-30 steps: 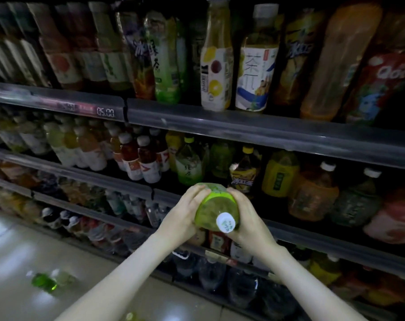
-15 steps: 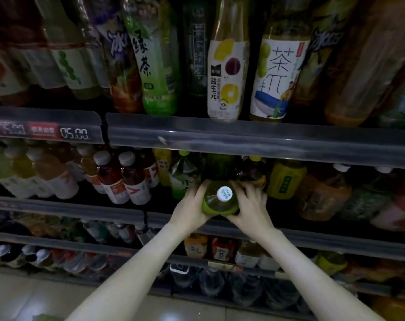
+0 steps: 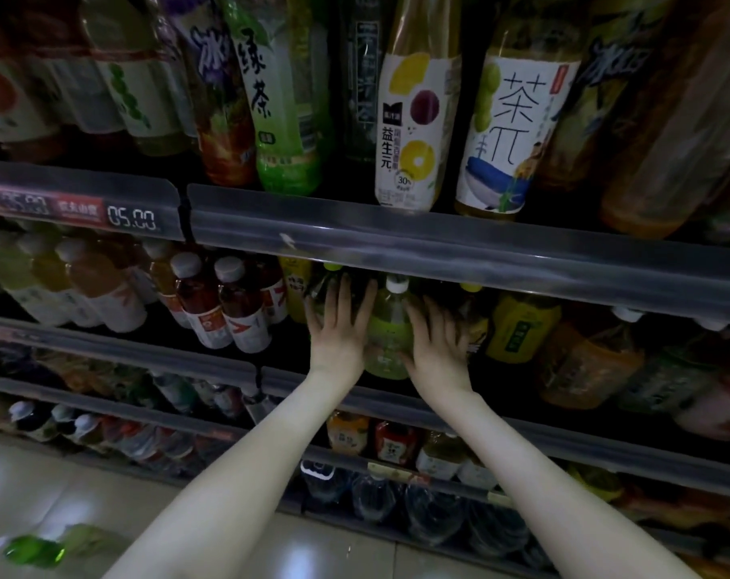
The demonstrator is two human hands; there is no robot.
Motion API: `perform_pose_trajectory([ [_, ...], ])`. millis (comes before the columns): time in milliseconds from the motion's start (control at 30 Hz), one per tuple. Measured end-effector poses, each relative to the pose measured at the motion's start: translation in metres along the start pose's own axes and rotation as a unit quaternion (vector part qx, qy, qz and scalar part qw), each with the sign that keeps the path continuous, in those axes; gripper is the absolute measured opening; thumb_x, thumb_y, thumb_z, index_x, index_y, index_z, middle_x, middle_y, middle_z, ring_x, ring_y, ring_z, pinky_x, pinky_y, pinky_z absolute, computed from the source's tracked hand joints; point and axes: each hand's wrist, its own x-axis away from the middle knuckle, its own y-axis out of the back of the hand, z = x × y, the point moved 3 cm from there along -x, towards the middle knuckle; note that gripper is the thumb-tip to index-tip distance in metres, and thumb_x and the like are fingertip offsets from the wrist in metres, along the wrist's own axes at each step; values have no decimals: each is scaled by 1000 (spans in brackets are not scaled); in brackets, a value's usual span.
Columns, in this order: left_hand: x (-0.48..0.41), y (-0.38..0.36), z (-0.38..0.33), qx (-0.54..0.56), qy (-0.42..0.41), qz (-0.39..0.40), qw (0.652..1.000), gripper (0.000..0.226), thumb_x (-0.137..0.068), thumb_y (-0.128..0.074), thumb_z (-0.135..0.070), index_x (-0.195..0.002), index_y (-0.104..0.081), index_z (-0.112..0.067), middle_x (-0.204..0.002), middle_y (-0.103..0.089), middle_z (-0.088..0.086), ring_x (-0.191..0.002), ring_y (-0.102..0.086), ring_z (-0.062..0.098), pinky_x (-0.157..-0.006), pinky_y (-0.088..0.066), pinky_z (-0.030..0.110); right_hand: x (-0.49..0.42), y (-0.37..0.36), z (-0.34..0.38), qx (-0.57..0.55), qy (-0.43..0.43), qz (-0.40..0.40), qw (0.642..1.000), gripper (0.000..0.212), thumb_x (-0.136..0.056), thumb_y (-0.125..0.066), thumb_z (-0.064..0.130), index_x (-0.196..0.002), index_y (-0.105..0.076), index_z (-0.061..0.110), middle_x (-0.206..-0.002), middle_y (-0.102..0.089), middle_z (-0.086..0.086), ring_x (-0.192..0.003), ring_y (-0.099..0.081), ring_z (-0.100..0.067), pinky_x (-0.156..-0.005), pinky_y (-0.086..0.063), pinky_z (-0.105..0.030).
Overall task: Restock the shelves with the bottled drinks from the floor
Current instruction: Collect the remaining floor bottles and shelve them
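A green bottle with a white cap [image 3: 390, 328] stands upright on the second shelf [image 3: 522, 405], between other drinks. My left hand [image 3: 340, 328] lies against its left side with the fingers stretched up. On the bottle's right side my right hand [image 3: 436, 342] touches it with spread, straight fingers. Down on the floor at the lower left lies another green bottle [image 3: 37, 549], blurred.
The upper shelf rail [image 3: 438, 240] hangs just above the bottle's cap. Red-brown bottles [image 3: 225, 302] stand to the left, yellow and orange ones [image 3: 522, 328] to the right. Lower shelves hold several more drinks. The tiled floor [image 3: 41, 486] shows at the lower left.
The bottle went from lying cap-first in both hands to standing upright on the second shelf. My fingers have straightened along its sides. The view has moved closer.
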Motion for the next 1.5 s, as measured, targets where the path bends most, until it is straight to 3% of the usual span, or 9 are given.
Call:
perform_pose_trajectory([
  [100,4,-8,0,9,1,28,1000,109,-58,-85,-48,-146,-30,-14,-142,-40,29,-135,-25,42,-98,-32,73,-1,-3,-1,17,30,22,999,106,-61,-83,3,-147,-24,21,-141,-46,-15,-131,-39,-29,-108,-24,-48],
  [200,4,-9,-6,10,28,52,998,97,-68,-80,-42,-147,-33,-12,-147,-33,30,-139,-25,47,-105,-20,69,-7,-3,-6,21,21,60,998,105,-84,-61,1,-149,16,34,-159,-19,-8,-146,-18,-22,-113,-8,-46],
  [333,1,-9,-13,18,66,69,995,84,-93,-55,-35,-153,1,-20,-159,4,21,-146,10,39,-113,7,55,-9,0,-4,50,21,91,994,97,-92,-50,4,-139,30,33,-162,1,-6,-149,-2,-20,-115,3,-45],
  [400,4,-8,-14,26,66,72,995,82,-92,-54,-32,-153,0,-21,-159,2,20,-146,7,38,-115,-1,57,-8,-1,-3,39,17,79,996,105,-88,-58,5,-144,27,32,-162,-5,-9,-149,-5,-22,-115,3,-45],
  [500,16,-5,-10,83,59,66,993,78,-81,-67,-23,-149,-31,-16,-154,-24,24,-143,-18,43,-110,-26,63,-2,-8,1,31,32,37,998,110,-71,-75,7,-154,-4,21,-156,-26,-15,-144,-19,-28,-114,-3,-50],
  [633,59,-4,11,97,64,48,992,63,-86,-63,-24,-143,-40,-11,-151,-29,23,-141,-23,39,-113,-20,53,24,-15,37,-58,98,1,993,89,-68,-77,10,-146,-34,11,-142,-46,-17,-131,-34,-27,-102,-38,-53],
  [800,154,-2,76,139,175,124,967,50,-94,-52,-22,-141,-41,-9,-143,-43,12,-126,-47,30,-101,-44,40,65,-53,116,-198,212,109,951,68,-77,-75,3,-139,-46,2,-131,-57,-16,-119,-57,-29,-96,-48,-40],
  [1200,394,41,245,102,494,199,840,42,-93,-48,-16,-135,-45,-9,-134,-46,11,-120,-48,32,-88,-42,39,135,-151,325,-183,405,316,838,57,-82,-62,-3,-137,-48,1,-132,-57,-16,-122,-55,-32,-95,-48,-38],
  [1500,505,-102,281,178,599,134,769,36,-95,-43,-18,-129,-52,-8,-127,-52,9,-116,-49,29,-93,-41,36,212,-345,364,-66,477,468,741,44,-99,-40,12,-143,-37,12,-137,-48,-7,-126,-44,-24,-100,-36,-30],
])
